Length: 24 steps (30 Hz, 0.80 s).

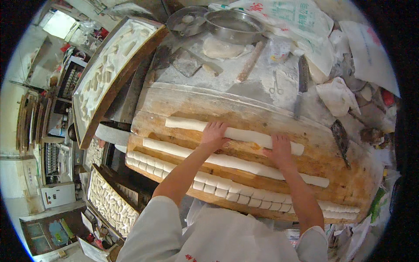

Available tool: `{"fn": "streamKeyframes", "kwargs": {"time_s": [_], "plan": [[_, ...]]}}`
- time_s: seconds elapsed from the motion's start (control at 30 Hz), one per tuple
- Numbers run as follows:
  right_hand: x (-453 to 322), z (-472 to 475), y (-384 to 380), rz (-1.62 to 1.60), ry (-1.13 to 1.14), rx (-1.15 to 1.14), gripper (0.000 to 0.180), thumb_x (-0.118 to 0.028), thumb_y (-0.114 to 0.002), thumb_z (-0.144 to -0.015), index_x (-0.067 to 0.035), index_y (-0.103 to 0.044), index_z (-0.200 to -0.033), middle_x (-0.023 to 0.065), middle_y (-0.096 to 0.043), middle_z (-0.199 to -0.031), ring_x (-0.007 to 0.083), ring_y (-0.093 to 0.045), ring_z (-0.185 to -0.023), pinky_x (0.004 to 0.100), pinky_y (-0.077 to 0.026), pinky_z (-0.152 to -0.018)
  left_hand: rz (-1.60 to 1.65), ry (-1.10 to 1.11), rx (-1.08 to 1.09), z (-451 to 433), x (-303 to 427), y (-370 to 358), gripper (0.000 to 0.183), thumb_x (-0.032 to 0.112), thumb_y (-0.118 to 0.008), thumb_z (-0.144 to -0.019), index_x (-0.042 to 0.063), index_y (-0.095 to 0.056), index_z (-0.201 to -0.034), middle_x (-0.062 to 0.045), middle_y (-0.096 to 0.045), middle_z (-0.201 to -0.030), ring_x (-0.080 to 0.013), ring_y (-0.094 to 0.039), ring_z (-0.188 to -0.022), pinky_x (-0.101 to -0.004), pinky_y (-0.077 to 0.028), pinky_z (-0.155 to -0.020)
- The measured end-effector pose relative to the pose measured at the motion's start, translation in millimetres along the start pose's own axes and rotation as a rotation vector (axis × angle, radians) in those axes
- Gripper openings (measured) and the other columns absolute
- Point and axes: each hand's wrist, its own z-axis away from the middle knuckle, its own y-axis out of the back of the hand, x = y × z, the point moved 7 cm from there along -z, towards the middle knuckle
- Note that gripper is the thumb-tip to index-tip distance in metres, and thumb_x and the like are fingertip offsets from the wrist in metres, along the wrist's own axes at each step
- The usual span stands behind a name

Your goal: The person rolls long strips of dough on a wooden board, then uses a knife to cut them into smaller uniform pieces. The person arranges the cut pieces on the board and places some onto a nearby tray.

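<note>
Both palms rest on the farthest long roll of white dough [246, 135], which lies on a wooden work board [154, 101]. My left hand [214, 136] covers it left of its middle, and my right hand [279, 150] covers it near its right end. The fingers lie over the top of the roll. A second, longer dough roll [244, 163] runs beside it, nearer to me, passing under both forearms. Along the board's near edge are rows of short cut dough pieces [221, 190], set side by side; my arms hide parts of them.
Beyond the board are a rolling pin [251, 62], scissors [276, 85], a dough lump [224, 49], a metal basin [234, 28] and a long dark-handled knife [302, 78]. At left stand a tray of shaped dough [122, 77] and another full tray [113, 206]. Plastic sacks [304, 29] lie at upper right.
</note>
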Motion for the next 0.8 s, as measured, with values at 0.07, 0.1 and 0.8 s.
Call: {"fn": "streamKeyframes", "kwargs": {"time_s": [0.07,0.1,0.8], "plan": [[-31,-18,-11,0.019,0.044,-0.021,0.069,-0.045,-0.088,-0.081,-0.006,-0.064,-0.132,0.0192,-0.065,-0.130,0.0405,-0.059,-0.125,0.0542,-0.047,-0.109,0.035,0.014,0.034,12,-34,5,0.066,0.039,-0.087,-0.085,0.014,-0.060,-0.140,-0.014,-0.066,-0.134,-0.0363,-0.059,-0.132,-0.0514,-0.044,-0.117],[-42,-25,-17,0.015,0.059,-0.071,0.070,-0.049,-0.085,-0.083,-0.005,-0.065,-0.134,0.0196,-0.063,-0.135,0.0415,-0.059,-0.127,0.0550,-0.047,-0.110,0.044,0.001,0.048,21,-49,7,0.068,0.036,-0.088,-0.084,0.014,-0.060,-0.141,-0.014,-0.066,-0.136,-0.0367,-0.059,-0.132,-0.0517,-0.045,-0.115],[42,31,-10,0.002,0.078,0.086,0.050,-0.019,-0.089,-0.075,-0.008,-0.065,-0.118,0.0153,-0.067,-0.115,0.0386,-0.062,-0.115,0.0522,-0.051,-0.097,0.094,-0.384,0.013,-21,131,-26,0.074,0.035,-0.088,-0.082,0.002,-0.058,-0.140,-0.018,-0.062,-0.138,-0.0378,-0.058,-0.130,-0.0508,-0.047,-0.111]]}}
